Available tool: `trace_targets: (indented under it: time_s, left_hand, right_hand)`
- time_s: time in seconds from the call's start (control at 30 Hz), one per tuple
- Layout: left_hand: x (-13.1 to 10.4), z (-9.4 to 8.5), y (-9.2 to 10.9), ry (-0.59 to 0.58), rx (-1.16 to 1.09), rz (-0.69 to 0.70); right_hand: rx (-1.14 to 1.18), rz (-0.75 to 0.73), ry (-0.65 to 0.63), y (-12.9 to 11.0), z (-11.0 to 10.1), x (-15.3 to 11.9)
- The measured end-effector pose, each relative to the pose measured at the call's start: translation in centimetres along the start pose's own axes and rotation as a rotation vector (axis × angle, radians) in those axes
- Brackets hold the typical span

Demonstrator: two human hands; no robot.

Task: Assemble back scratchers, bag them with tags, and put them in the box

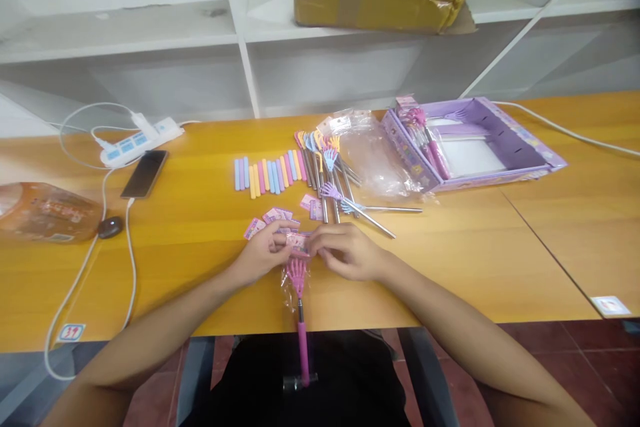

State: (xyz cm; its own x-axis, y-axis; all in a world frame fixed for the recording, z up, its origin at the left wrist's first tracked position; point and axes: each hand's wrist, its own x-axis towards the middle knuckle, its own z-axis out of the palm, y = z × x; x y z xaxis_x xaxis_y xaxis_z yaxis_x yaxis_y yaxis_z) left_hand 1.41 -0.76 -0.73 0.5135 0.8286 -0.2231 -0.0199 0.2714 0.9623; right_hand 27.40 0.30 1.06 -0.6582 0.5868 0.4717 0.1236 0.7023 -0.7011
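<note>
Left hand (263, 252) and right hand (351, 252) in a pinch on the pink card (299, 243), its print illegible.

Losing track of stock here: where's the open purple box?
In the head view, the purple box sits on the table, right of centre, beside the clear plastic bags.
</note>
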Motion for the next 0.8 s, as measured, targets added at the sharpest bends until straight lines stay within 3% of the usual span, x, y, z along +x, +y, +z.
trace_targets:
  time_s: [0.27, 0.57, 0.7, 0.8]
  left_hand:
    - [-0.4, 0.5, 0.6, -0.109, -0.062, -0.136]
    - [-1.2, 1.4, 0.5, -0.296, -0.006, -0.242]
    - [-1.1, 0.9, 0.6, -0.167, -0.034, -0.100]
    - [-0.6, -0.1, 0.9, 0.067, -0.073, 0.077]
  right_hand:
    - [-0.015, 0.113, 0.394, 0.4, 0.4, 0.5]
    - [0.185, 0.269, 0.454, 1.2, 1.1, -0.1]
    - [0.174, 0.301, 0.426, 1.1, 0.7, 0.0]
    - [0.286, 0.363, 0.257, 0.6, 0.1, 0.3]
